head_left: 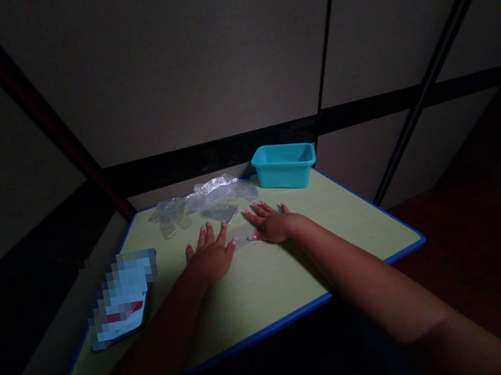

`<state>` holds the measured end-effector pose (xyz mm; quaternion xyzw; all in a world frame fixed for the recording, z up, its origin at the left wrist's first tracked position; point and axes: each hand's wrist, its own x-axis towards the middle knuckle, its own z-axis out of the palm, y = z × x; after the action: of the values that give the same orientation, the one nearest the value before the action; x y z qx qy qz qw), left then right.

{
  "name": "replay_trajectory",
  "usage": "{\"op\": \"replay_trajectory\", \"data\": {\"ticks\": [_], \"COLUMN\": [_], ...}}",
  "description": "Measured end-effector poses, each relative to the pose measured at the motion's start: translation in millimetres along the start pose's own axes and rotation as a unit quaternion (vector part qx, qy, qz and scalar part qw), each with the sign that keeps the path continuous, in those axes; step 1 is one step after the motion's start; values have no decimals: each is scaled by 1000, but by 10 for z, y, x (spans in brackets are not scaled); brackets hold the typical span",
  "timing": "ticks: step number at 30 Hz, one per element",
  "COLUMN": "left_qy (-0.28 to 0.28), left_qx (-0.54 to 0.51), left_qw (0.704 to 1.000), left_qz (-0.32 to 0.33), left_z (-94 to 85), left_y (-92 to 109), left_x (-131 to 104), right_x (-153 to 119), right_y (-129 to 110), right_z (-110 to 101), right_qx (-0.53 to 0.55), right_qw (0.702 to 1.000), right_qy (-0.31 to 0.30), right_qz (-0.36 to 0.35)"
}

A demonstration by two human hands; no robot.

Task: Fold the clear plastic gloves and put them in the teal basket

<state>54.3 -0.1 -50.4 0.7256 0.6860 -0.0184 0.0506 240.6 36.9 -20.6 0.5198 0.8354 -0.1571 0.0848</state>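
My left hand [210, 254] lies palm down with its fingers spread near the middle of the table. To its right, my right hand [272, 225] is also flat, fingers apart. Between the two hands shows a thin, see-through plastic sheet [246, 235], pressed against the tabletop; its full outline is hidden under the palms, and I cannot tell its kind. Just beyond my fingertips are a clear disposable glove [169, 215] and a crumpled clear plastic bag [222, 191]. Neither hand grips anything.
A turquoise plastic basket [284, 174] stands at the table's back right. On the left lies a tablet-like device [122, 300], its screen partly blurred. The pale green table [261, 302] has a blue edge and stands against panelled doors [208, 59]. The room is dim.
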Motion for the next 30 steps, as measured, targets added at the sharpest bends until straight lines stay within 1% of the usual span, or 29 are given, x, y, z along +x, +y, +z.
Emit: {"op": "replay_trajectory", "data": {"ticks": [2,5,14,19,26,30], "left_qy": [-2,-2,-13,-13,-8,-16], "left_qx": [1,-1,-4,5,27,20], "left_qw": [1000,1000,1000,1000,999,999], "left_qz": [0,1,5,-10,-20,-21], "left_z": [0,0,-14,-34,-37,-59], "left_y": [-7,-17,-37,-37,-49,-46], "left_x": [4,6,-4,-13,-11,-20], "right_x": [-38,-54,-2,-17,-13,8], "right_y": [68,181,499,599,686,750], "right_z": [-62,-117,-158,-190,-214,-206], "right_qx": [-4,-4,-3,-7,4,-1], "right_qw": [1000,1000,996,993,991,990], "right_qy": [-16,-12,-8,-7,-2,2], "right_qz": [4,19,91,119,133,141]}}
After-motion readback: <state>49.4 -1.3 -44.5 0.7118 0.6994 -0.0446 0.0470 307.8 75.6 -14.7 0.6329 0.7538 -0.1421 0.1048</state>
